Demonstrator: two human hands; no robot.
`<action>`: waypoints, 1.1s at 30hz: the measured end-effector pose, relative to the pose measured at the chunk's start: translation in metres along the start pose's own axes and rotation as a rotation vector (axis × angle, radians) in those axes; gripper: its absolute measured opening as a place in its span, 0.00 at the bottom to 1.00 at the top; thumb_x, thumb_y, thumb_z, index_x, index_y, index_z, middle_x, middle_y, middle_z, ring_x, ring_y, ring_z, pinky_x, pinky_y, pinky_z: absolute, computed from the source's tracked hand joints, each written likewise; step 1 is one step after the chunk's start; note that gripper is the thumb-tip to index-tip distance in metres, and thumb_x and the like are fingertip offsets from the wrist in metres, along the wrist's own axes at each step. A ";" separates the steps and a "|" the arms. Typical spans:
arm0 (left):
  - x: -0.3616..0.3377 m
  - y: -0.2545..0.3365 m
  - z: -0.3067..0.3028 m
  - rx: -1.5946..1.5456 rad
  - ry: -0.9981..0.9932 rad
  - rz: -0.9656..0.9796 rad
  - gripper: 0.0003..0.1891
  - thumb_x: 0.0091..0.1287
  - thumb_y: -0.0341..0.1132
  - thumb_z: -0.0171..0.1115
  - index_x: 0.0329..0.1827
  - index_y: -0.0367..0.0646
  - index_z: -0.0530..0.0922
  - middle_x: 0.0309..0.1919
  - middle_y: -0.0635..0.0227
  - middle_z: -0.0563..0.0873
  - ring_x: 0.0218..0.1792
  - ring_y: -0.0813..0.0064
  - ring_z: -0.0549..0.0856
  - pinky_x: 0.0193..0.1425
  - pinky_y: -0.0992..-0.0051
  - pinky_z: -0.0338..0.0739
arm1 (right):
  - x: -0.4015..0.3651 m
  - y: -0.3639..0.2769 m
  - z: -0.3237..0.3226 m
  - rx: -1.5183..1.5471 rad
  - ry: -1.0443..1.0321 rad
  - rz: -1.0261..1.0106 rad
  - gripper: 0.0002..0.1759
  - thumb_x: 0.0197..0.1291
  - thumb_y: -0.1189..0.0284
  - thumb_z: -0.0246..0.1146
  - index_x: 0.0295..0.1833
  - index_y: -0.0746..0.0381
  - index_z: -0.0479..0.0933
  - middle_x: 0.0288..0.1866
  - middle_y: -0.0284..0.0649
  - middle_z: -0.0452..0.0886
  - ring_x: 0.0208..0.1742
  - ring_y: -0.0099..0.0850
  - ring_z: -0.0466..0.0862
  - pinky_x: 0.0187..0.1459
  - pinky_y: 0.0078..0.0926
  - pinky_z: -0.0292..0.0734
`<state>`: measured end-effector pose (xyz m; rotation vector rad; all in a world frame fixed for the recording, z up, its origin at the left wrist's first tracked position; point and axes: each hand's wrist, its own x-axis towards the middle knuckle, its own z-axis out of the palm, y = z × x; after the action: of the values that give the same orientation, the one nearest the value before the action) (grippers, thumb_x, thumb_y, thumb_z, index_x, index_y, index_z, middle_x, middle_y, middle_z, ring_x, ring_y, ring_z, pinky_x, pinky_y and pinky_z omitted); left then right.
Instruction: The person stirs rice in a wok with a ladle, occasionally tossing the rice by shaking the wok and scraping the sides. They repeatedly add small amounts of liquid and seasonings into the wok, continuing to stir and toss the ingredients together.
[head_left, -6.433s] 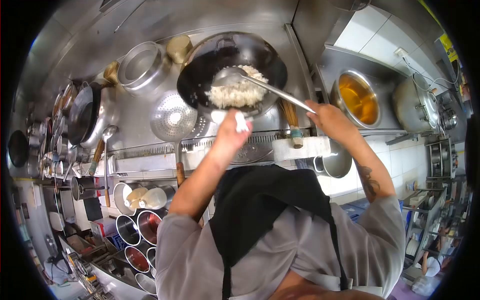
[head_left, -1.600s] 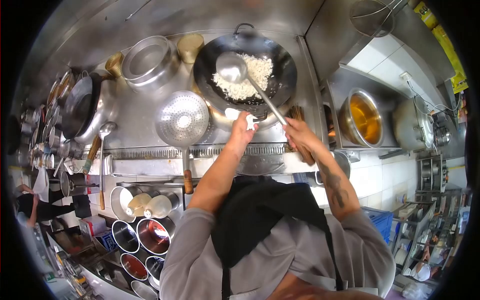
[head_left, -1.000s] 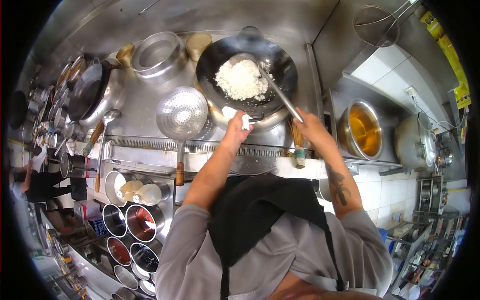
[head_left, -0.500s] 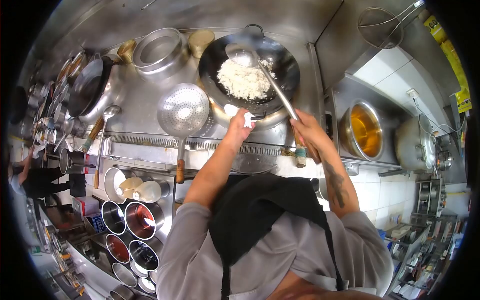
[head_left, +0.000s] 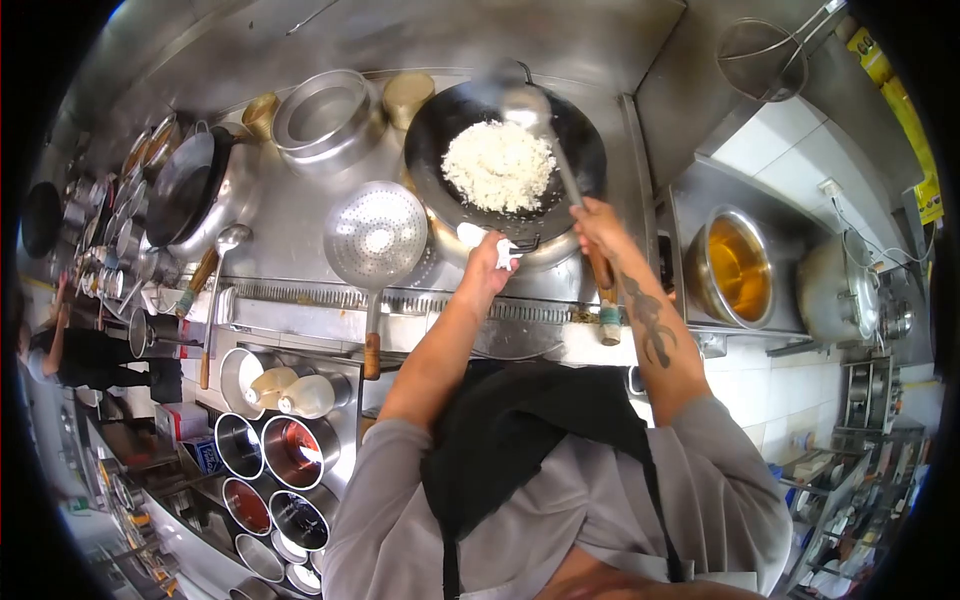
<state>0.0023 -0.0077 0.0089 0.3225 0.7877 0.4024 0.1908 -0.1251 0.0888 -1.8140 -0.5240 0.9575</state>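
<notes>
Near side: left hand [head_left: 490, 265] closed on a white cloth [head_left: 503, 252] at the near handle [head_left: 529, 243] of the wok [head_left: 430, 165]. Right hand [head_left: 598, 230] gripping the ladle [head_left: 527, 108] partway along its shaft, wooden end pointing back toward the forearm. Rice [head_left: 498, 165] heaped in the wok, ladle bowl just beyond it, toward the far rim.

Handling, as I judge it: keep cloth between skin and hot metal, no loose corner under the wok. Brace with the left, work the ladle from the wrist. Run the bowl low along the curve, under the rice rather than down onto it; short strokes keep grains inside the rim.

Edges: brush [head_left: 609, 325] just below the right hand, easy to snag with the ladle's wooden end. Perforated strainer [head_left: 375, 235] left of the wok, limiting leftward swing. Some bench [head_left: 290, 240] surface shows left of that. Bowl of amber liquid [head_left: 738, 270] to the right, past a raised divider. Farther: steel pot [head_left: 330, 115], tan container [head_left: 408, 98] close by the wok's far-left rim, back wall [head_left: 430, 35] behind. Most room seems upward.
</notes>
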 end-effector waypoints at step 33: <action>-0.092 -0.067 -0.043 -0.030 -0.089 -0.074 0.08 0.68 0.40 0.54 0.35 0.48 0.75 0.26 0.69 0.80 0.24 0.74 0.79 0.23 0.75 0.74 | -0.143 -0.036 -0.102 -1.011 -0.051 -0.471 0.22 0.67 0.67 0.57 0.63 0.66 0.70 0.37 0.58 0.81 0.37 0.55 0.82 0.41 0.46 0.76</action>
<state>-0.0727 -0.1039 0.0089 0.2802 0.7038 0.3281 0.1898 -0.2687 0.1962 -2.3425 -1.5915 0.4032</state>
